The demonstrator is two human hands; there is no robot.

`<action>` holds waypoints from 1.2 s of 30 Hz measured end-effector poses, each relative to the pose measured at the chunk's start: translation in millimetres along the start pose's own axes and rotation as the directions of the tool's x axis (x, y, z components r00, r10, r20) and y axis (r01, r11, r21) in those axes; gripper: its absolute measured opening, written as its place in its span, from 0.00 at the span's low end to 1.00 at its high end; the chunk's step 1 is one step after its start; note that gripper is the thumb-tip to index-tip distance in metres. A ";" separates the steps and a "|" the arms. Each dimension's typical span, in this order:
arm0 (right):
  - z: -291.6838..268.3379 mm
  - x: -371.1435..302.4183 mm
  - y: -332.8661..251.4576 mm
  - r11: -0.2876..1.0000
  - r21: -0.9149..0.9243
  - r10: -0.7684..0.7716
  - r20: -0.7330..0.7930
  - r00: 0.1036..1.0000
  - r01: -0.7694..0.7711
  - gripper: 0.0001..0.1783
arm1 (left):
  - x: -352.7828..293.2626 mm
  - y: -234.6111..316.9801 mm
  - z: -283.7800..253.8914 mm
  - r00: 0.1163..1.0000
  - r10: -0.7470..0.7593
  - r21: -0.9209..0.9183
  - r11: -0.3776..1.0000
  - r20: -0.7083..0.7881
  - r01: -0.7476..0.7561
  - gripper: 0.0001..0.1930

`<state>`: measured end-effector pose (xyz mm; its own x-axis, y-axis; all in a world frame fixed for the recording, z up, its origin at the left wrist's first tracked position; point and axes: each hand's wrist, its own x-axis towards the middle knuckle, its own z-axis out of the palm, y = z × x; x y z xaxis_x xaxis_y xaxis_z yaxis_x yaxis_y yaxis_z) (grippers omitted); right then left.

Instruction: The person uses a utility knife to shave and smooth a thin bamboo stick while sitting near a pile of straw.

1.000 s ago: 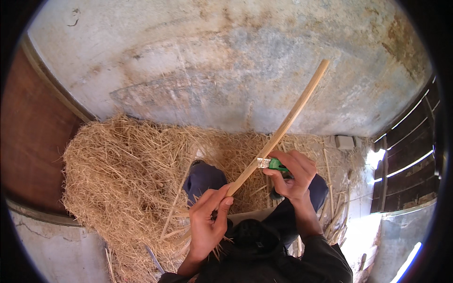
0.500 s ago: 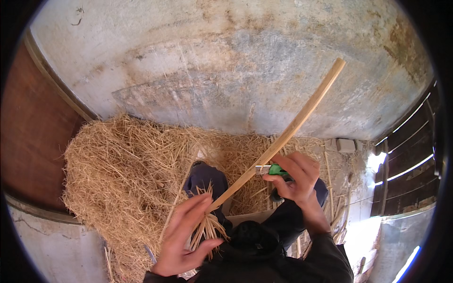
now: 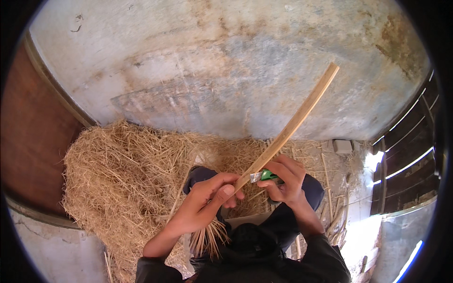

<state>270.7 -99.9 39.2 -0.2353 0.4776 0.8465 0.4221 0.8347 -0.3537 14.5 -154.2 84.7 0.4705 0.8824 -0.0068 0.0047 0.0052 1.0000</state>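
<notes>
A long pale strip of wood or bamboo (image 3: 296, 124) slants from my lap up toward the far right. My left hand (image 3: 207, 200) is closed round its lower part, thumb on top. In my right hand (image 3: 289, 181) is a green utility knife (image 3: 268, 175); its metal blade touches the strip just above my left fingers. Below my left hand a spray of thin, pale slivers (image 3: 210, 239) fans out over my lap. Whether these slivers are still joined to the strip is hidden.
A large heap of straw (image 3: 122, 172) lies to the left, spreading along the foot of the stained wall (image 3: 188, 70). A brick-like block (image 3: 342, 146) sits at the right by the wall. Thin sticks (image 3: 337, 214) lie on the floor right of my knee.
My left hand, open beside the strip before, has moved up and right and closed on it. The strip has turned slightly, and the knife has shifted a little down and left along it.
</notes>
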 end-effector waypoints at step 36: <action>-53.9 19.7 65.2 0.780 -0.312 0.411 -0.399 0.820 -0.543 0.17 | -57.3 -61.2 20.5 0.944 -0.096 -0.058 0.995 -0.317 0.082 0.13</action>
<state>340.8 -50.9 54.3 0.3300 0.6253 0.7072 0.7299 0.3061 -0.6112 5.4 -214.7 23.9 0.1640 0.9812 -0.1021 -0.0082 0.1049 0.9945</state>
